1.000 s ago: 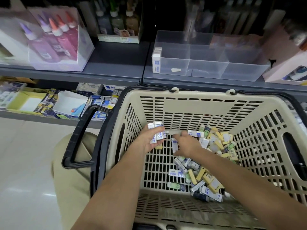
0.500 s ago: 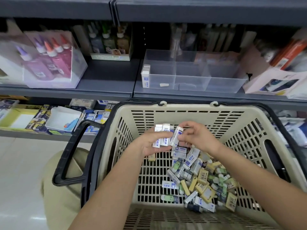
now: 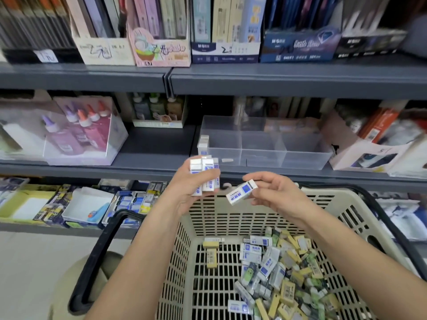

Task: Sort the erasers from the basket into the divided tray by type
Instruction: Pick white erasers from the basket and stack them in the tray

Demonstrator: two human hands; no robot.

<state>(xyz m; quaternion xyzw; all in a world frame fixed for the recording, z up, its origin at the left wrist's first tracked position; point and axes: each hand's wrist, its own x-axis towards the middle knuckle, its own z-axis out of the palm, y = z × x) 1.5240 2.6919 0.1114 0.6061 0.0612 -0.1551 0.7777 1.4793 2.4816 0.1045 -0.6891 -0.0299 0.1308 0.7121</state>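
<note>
Pinching blocky sleeved eraser [image 3: 241,191], right hand [image 3: 277,194]; eraser bundle [image 3: 204,175], left hand [image 3: 188,195]

a stationery shop — grey metal shelving [image 3: 277,80] runs in tiers with lipped front edges, the kind of fixture a store uses. the top tier carries open cardboard display boxes [image 3: 225,51] packed with upright pens or pencils, printed with brand art and marked 2b and 0.7. on the middle tier a clear display case [image 3: 78,139] holds squeeze bottles with coloured nozzle caps, and a clear divided tray [image 3: 305,155] stands further along. the lowest tier shows small packaged goods [image 3: 136,202] in rows. in front is a beige plastic shopping basket [image 3: 233,219] with black handles, holding a heap of wrapped erasers [image 3: 275,271] — many of each kind.
</note>
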